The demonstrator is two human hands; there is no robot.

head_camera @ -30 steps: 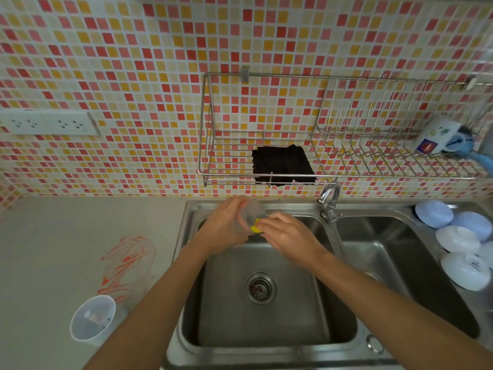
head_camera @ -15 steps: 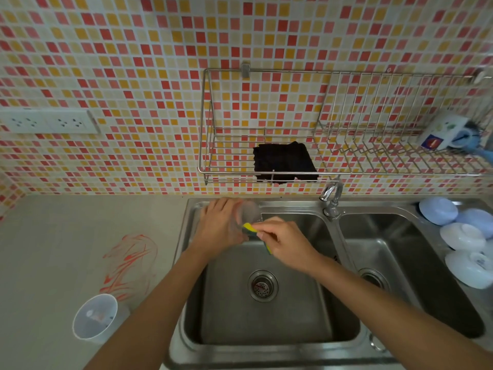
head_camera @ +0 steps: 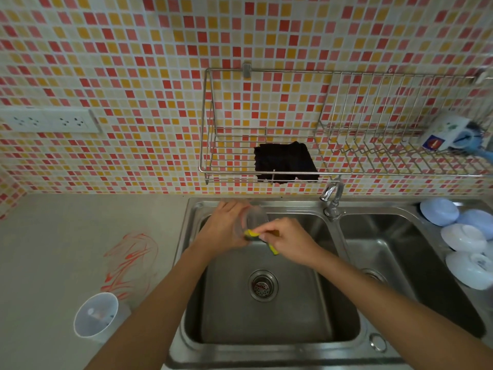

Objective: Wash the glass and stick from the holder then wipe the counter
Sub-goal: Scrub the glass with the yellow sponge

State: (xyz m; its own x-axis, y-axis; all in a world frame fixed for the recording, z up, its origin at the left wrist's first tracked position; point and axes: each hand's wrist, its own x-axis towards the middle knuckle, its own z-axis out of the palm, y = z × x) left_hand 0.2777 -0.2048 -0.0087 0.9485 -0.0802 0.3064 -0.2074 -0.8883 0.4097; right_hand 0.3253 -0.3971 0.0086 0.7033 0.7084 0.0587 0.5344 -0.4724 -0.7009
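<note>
Over the back of the left sink basin (head_camera: 266,316), my left hand (head_camera: 224,231) grips a clear glass (head_camera: 254,218) tipped on its side. My right hand (head_camera: 288,241) pinches a yellow and green sponge (head_camera: 253,234) against the glass's rim. A white plastic holder cup (head_camera: 96,315) stands on the grey counter (head_camera: 66,236) at the lower left, with something small lying in its bottom. Red streaks (head_camera: 128,260) mark the counter just behind the cup. A black cloth (head_camera: 285,161) lies on the wire wall rack (head_camera: 346,173).
The tap (head_camera: 332,194) stands between the two basins, with no water running. Several upturned pale bowls (head_camera: 464,236) rest along the right basin's edge. A mug (head_camera: 445,133) sits at the rack's right end. A wall socket strip (head_camera: 48,121) is on the tiles at left.
My right hand has pulled the sponge out from the glass mouth toward its rim, showing more of the sponge. The glass has shifted slightly left and back.
</note>
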